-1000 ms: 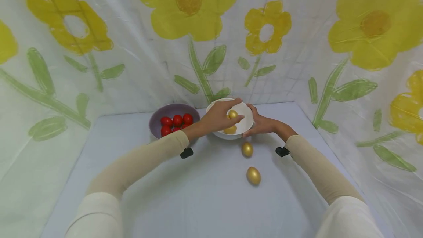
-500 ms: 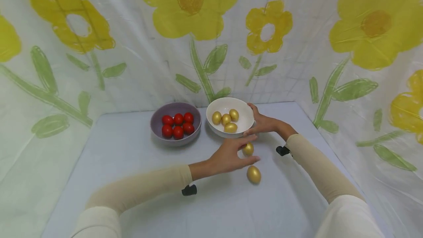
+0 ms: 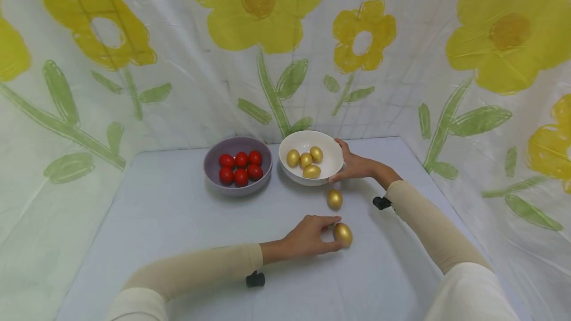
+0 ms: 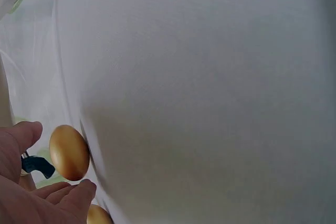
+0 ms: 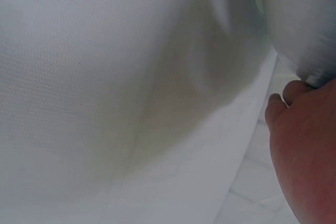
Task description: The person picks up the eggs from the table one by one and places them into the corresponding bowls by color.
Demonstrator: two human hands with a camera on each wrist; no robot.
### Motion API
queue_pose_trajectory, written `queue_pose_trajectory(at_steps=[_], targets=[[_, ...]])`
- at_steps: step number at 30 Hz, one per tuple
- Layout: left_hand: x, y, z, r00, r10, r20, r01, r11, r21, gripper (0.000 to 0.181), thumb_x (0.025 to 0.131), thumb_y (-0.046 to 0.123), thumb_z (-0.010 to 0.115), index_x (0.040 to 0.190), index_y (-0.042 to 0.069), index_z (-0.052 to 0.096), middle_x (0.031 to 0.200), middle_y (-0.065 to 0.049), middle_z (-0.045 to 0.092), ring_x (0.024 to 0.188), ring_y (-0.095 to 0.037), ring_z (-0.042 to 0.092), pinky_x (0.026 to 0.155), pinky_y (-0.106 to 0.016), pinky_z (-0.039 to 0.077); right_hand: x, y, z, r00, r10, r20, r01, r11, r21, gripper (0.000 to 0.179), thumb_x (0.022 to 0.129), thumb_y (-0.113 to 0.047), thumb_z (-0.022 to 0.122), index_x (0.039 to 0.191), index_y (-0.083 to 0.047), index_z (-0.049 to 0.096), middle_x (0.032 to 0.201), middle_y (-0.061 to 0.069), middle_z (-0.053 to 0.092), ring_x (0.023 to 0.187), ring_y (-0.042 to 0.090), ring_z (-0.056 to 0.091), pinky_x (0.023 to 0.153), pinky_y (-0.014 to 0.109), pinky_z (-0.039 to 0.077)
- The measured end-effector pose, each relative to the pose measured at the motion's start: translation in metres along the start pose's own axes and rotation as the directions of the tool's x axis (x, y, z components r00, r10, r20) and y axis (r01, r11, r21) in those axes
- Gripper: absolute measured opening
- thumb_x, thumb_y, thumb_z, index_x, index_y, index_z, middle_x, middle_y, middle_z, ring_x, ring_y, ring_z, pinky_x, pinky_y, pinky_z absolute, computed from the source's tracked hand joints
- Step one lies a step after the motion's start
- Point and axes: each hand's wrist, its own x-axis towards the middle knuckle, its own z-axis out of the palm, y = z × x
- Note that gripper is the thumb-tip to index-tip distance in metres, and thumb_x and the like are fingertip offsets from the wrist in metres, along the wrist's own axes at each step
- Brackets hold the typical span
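Observation:
In the head view my left hand [image 3: 310,237] is low over the table, thumb and fingers spread on either side of a golden egg [image 3: 343,235]. The left wrist view shows this egg [image 4: 69,153] between thumb and fingertips, with a gap on the thumb side. Another golden egg [image 3: 335,199] lies just beyond it, near the white bowl [image 3: 330,150]. My right hand [image 3: 354,165] holds that bowl by its right side, thumb in front and fingers behind. Several golden eggs [image 3: 312,171] lie inside the bowl. In the right wrist view my right hand [image 5: 304,140] is only partly visible, against the bowl's side.
A purple bowl [image 3: 209,167] holding several red eggs [image 3: 241,178] stands left of the white bowl. The table [image 3: 178,222] has a pale cover. Behind it hangs a translucent curtain [image 3: 187,93] with yellow flowers.
My left hand has moved from over the white bowl, past the nearer-to-bowl egg, down to the front egg. My right hand has stayed at the bowl.

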Motion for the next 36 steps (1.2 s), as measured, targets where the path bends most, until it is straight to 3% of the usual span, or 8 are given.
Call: queue_pose_trajectory(at_steps=[12, 23, 29, 36], targets=[[0.013, -0.007, 0.007, 0.995, 0.094, 0.028, -0.095, 0.995, 0.012, 0.063, 0.097, 0.03, 0.081, 0.149, 0.002, 0.059, 0.146, -0.002, 0.064, 0.135, -0.003, 0.056, 0.109, -0.018, 0.045, 0.002, 0.002, 0.0, 1.0, -0.005, 0.001, 0.005, 1.0, -0.002, 0.14, 0.084, -0.038, 0.091, 0.165, -0.016, -0.021, 0.175, 0.02, -0.001, 0.161, 0.04, 0.009, 0.127, 0.064, 0.016], [0.022, -0.005, 0.004, 0.991, 0.131, 0.041, -0.131, 0.991, 0.008, 0.056, 0.097, 0.02, 0.08, 0.146, 0.0, 0.061, 0.142, -0.002, 0.067, 0.131, -0.004, 0.059, 0.106, -0.016, 0.046, 0.002, 0.001, -0.006, 1.0, 0.008, -0.01, -0.008, 1.0, -0.003, 0.142, 0.082, -0.04, 0.093, 0.165, -0.018, -0.02, 0.174, 0.021, 0.003, 0.16, 0.04, 0.012, 0.126, 0.062, 0.018], [0.024, 0.003, -0.006, 0.983, 0.172, 0.071, -0.172, 0.985, 0.001, 0.056, 0.097, 0.018, 0.079, 0.146, -0.001, 0.061, 0.14, -0.001, 0.068, 0.128, -0.002, 0.061, 0.104, -0.014, 0.047, 0.002, 0.004, -0.002, 1.0, 0.009, 0.01, -0.009, 1.0, 0.001, 0.141, 0.084, -0.042, 0.091, 0.164, -0.017, -0.022, 0.175, 0.02, -0.002, 0.161, 0.041, 0.007, 0.126, 0.064, 0.016], [0.031, 0.021, -0.033, 0.963, 0.254, 0.086, -0.25, 0.967, -0.053, 0.053, 0.097, 0.012, 0.077, 0.146, 0.001, 0.06, 0.139, -0.003, 0.068, 0.129, -0.002, 0.061, 0.1, -0.013, 0.049, 0.0, 0.004, 0.0, 1.0, -0.004, 0.004, 0.004, 1.0, 0.021, 0.139, 0.085, -0.036, 0.091, 0.165, -0.017, -0.021, 0.175, 0.019, -0.003, 0.161, 0.04, 0.007, 0.127, 0.064, 0.014]])
